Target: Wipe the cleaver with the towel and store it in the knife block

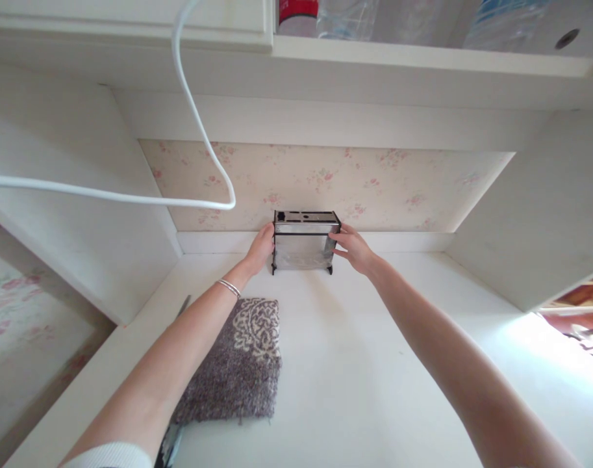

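Note:
A small box with clear walls, black edges and a slotted silver top stands upright on short black feet. It is at the back of the white surface, near the wallpapered wall. My left hand grips its left side, with the fingertips partly hidden behind the edge. On the opposite side, my right hand has its thumb and fingers around the right edge. Both arms are stretched far forward. A grey-brown patterned piece of carpet lies beside my left forearm, which covers part of it.
White side panels enclose the surface left and right. An upper shelf with clear plastic bottles overhangs it. A white cable hangs at the upper left. Something dark sticks out by the carpet.

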Demonstrator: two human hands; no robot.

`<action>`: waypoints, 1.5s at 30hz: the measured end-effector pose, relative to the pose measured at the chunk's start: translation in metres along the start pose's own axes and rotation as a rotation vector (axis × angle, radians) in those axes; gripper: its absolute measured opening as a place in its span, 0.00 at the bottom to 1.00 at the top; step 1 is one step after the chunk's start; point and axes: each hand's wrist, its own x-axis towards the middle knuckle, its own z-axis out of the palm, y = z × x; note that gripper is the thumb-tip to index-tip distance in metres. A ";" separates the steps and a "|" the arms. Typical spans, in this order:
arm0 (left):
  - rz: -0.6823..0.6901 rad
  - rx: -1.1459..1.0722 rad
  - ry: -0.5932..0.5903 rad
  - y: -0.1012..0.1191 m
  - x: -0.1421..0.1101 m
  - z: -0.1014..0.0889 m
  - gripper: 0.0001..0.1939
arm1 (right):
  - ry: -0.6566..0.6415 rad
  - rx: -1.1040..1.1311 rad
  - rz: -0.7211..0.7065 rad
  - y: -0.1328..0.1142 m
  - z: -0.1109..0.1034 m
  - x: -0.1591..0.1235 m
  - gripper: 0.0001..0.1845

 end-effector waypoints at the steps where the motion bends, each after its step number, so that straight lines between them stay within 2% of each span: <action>1: -0.008 0.005 0.020 0.003 -0.002 -0.003 0.21 | 0.030 -0.033 0.015 0.002 -0.002 -0.001 0.32; 4: 0.009 0.024 0.102 0.018 -0.014 -0.018 0.18 | 0.199 -0.156 0.000 0.011 -0.004 -0.011 0.43; 5: 0.032 0.026 0.130 0.024 -0.022 -0.025 0.17 | 0.242 -0.201 -0.032 0.015 -0.003 -0.017 0.44; 7: 0.097 0.018 0.188 0.037 -0.044 -0.041 0.15 | 0.239 -0.284 -0.098 0.026 0.007 -0.036 0.39; 10: 0.179 0.014 0.307 0.053 -0.096 -0.067 0.12 | 0.008 -0.345 -0.154 0.047 0.038 -0.077 0.30; 12: 0.155 0.112 0.300 0.059 -0.138 -0.081 0.11 | -0.209 -0.404 -0.226 0.058 0.067 -0.105 0.28; 16: 0.019 0.332 0.294 0.066 -0.221 -0.103 0.11 | -0.662 -0.779 -0.617 0.066 0.113 -0.139 0.34; 17: -0.030 0.414 0.285 0.066 -0.239 -0.107 0.12 | -0.778 -0.885 -0.697 0.066 0.119 -0.142 0.37; 19: -0.132 0.614 0.237 0.065 -0.272 -0.118 0.12 | -0.966 -1.059 -0.749 0.066 0.125 -0.143 0.42; 22: -0.263 0.895 0.088 0.057 -0.309 -0.133 0.12 | -1.053 -1.180 -0.672 0.069 0.124 -0.145 0.47; 24: -0.319 1.023 0.021 0.048 -0.326 -0.141 0.12 | -1.028 -1.206 -0.633 0.071 0.118 -0.150 0.45; 26: -0.354 1.121 0.005 0.039 -0.338 -0.146 0.13 | -0.963 -1.221 -0.623 0.070 0.111 -0.159 0.41; 31: -0.400 1.292 -0.019 0.021 -0.348 -0.141 0.15 | -0.641 -1.308 -0.611 0.068 0.096 -0.181 0.34; 36: -0.466 1.361 -0.071 0.013 -0.338 -0.134 0.22 | -0.445 -1.357 -0.613 0.077 0.096 -0.193 0.34; 41: -0.488 1.381 -0.114 0.007 -0.322 -0.140 0.17 | -0.363 -1.269 -0.614 0.092 0.102 -0.198 0.19; 43: -0.486 1.342 -0.104 0.005 -0.315 -0.145 0.16 | -0.326 -1.187 -0.616 0.097 0.100 -0.197 0.19; 45: -0.488 1.241 -0.084 0.006 -0.308 -0.148 0.16 | -0.269 -1.071 -0.576 0.098 0.096 -0.195 0.24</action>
